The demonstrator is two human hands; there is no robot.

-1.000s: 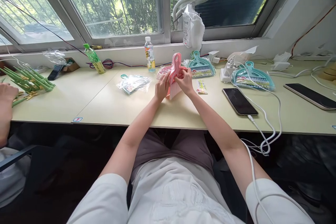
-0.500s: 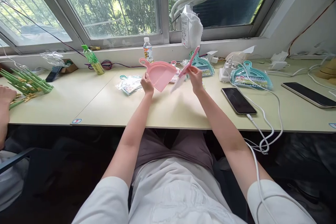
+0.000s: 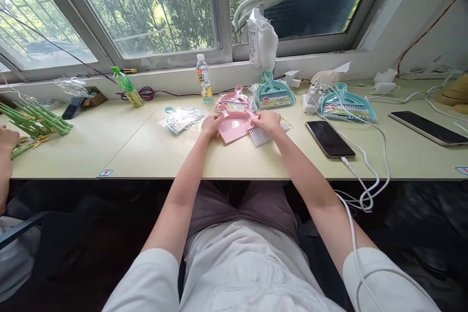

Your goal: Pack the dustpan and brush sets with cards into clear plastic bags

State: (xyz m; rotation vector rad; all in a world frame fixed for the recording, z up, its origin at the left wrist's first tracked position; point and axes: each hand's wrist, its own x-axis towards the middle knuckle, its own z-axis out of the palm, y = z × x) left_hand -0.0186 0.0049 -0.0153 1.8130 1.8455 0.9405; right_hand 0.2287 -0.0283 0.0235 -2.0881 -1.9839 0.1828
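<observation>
My left hand [image 3: 211, 126] is closed on a pink dustpan [image 3: 234, 126], gripping it at the left side near its handle. The pan sits low at the tabletop, its wide edge facing me. In my right hand [image 3: 268, 122] is a small pink hand brush [image 3: 259, 136], held at the handle with its pale bristles pointing down toward the table. Brush and dustpan are side by side, and the brush handle overlaps the pan's right edge. Just behind them lies a wrapped pink dustpan set [image 3: 236, 97], beside a wrapped teal dustpan set [image 3: 274, 92].
A plastic-wrapped packet [image 3: 181, 119] lies left of my hands. Behind stand a clear drink bottle [image 3: 204, 80] and a green bottle [image 3: 127, 87]. To the right are a phone [image 3: 329, 139] on a white cable and another teal set [image 3: 345, 105]. Another person's hand [image 3: 7, 139] shows at far left.
Both hands have come down from above the table, bringing the dustpan and brush to the tabletop. The brush has turned from upright to bristles down, beside the pan.
</observation>
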